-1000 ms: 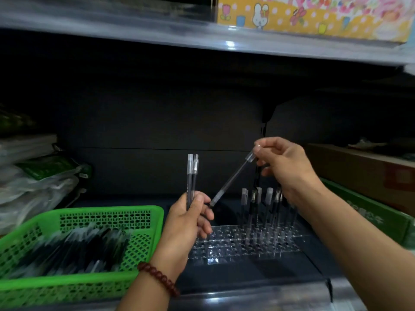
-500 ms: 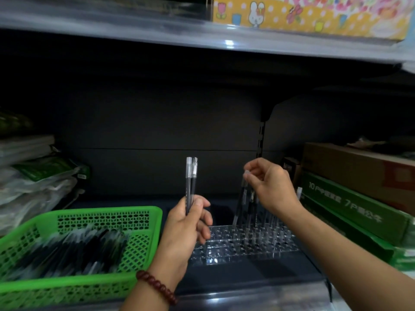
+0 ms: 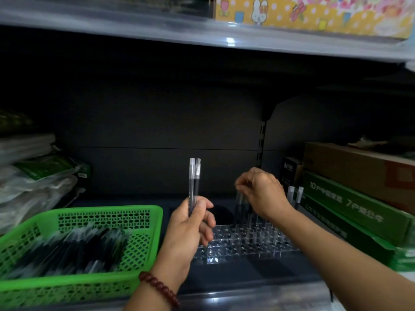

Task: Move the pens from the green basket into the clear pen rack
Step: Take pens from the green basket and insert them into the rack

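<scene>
The green basket (image 3: 107,212) stands at the lower left with several dark pens (image 3: 74,248) lying in it. To its right on the shelf lies the clear pen rack (image 3: 226,250), with several pens (image 3: 295,196) upright along its back rows. My left hand (image 3: 188,234) grips two capped pens (image 3: 194,182) held upright in front of the rack's left end. My right hand (image 3: 261,191) is over the rack's back row, fingertips pinching the cap of a pen (image 3: 238,205) that stands upright in the rack.
Green and brown cardboard boxes (image 3: 354,198) are stacked at the right, close beside the rack. Plastic-wrapped packs (image 3: 33,185) lie at the left behind the basket. A grey shelf (image 3: 202,34) overhangs above. The shelf's front edge (image 3: 224,297) runs below the rack.
My right hand swung its pen from a slant to upright and lowered it into the rack's back row. My left hand stayed still with its two pens.
</scene>
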